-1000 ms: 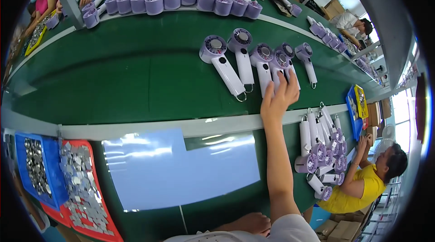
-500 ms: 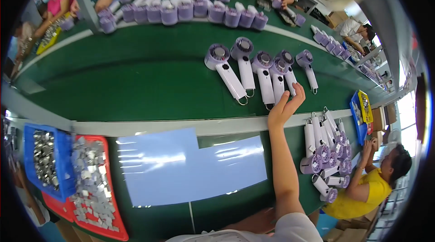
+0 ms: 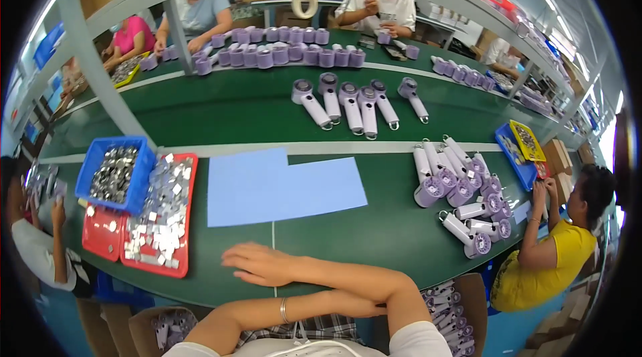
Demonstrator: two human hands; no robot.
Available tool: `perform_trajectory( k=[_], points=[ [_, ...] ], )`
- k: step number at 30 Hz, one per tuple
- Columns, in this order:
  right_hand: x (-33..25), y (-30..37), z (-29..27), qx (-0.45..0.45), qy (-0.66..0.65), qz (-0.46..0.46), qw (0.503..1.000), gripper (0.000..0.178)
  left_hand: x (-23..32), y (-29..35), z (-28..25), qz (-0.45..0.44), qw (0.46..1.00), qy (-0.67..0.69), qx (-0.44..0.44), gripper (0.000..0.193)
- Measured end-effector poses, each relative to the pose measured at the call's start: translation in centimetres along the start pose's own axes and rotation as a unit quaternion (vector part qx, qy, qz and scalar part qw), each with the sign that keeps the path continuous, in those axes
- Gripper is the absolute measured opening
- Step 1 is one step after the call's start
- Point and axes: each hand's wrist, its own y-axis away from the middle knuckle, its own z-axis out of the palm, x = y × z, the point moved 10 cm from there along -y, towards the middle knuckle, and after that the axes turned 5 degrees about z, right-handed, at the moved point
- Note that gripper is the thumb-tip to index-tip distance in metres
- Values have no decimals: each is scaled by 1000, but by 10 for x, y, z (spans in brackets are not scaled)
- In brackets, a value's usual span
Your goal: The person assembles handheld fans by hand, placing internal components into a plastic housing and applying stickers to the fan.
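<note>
My forearms are crossed at the near edge of the green table. My right hand (image 3: 259,264) rests palm down on it, fingers stretched out and holding nothing. It lies just below a light blue sheet (image 3: 281,190). My left hand (image 3: 368,307), below a wrist with a bangle (image 3: 283,310), reaches under my right elbow; its fingers are hidden. Several white and purple handheld fans (image 3: 366,111) lie on the green belt (image 3: 227,106) beyond the sheet. More such fans (image 3: 461,186) are grouped on the table to the right.
On the left, a blue bin of shiny metal parts (image 3: 140,180) stands next to a red tray (image 3: 194,210) of small pale pieces. An open box of fans (image 3: 476,310) sits below the table edge. A person in yellow (image 3: 548,260) works at right; others sit across the belt.
My right hand has left the fans on the belt and come back to the near table, crossing over my left arm. The view has tilted up, showing the overhead frame.
</note>
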Motion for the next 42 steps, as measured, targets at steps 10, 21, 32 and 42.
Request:
perform_trajectory(
  k=[10, 21, 32, 42],
  points=[
    [11, 29, 66, -84, 79, -29, 993, 32, -5, 0, 18, 117, 990, -23, 75, 45],
    [19, 24, 51, -58, 17, 28, 998, 23, -9, 26, 3, 111, 983, -104, 106, 33],
    [8, 34, 44, 54, -14, -46, 997, 17, -11, 33, -46, 56, 988, -142, 16, 32],
    [11, 28, 50, 44, 61, -113, 991, 15, -9, 6, -48, 4, 976, -208, -63, 30]
  ],
)
